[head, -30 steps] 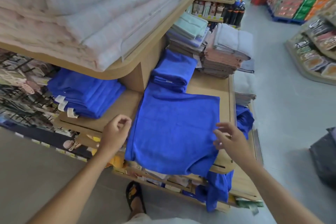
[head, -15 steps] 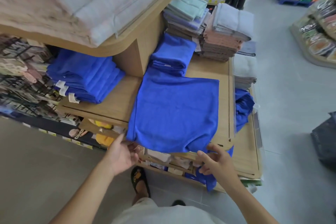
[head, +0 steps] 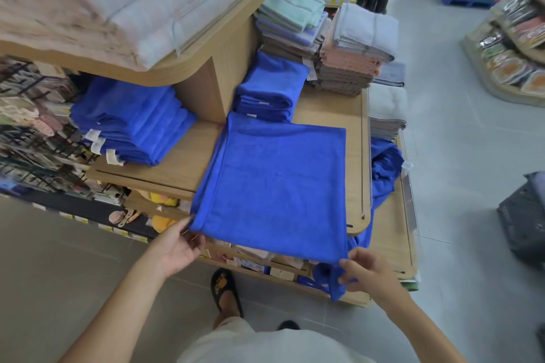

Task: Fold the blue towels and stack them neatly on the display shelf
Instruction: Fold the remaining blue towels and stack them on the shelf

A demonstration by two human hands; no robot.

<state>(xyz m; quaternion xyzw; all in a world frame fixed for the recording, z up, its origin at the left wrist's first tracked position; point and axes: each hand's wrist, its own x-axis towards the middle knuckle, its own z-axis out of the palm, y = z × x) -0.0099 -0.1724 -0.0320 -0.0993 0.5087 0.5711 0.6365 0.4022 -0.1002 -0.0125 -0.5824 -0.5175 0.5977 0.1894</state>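
Two near corners of the blue towel are pinched, left hand on one, right hand on the other (it overhangs the display shelf).

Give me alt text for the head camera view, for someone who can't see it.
A person's left hand and right hand grip the near corners of a flat blue cloth towel spread over a light wooden display shelf. Behind it sit two stacks of folded blue towels, one to the left, one further back.
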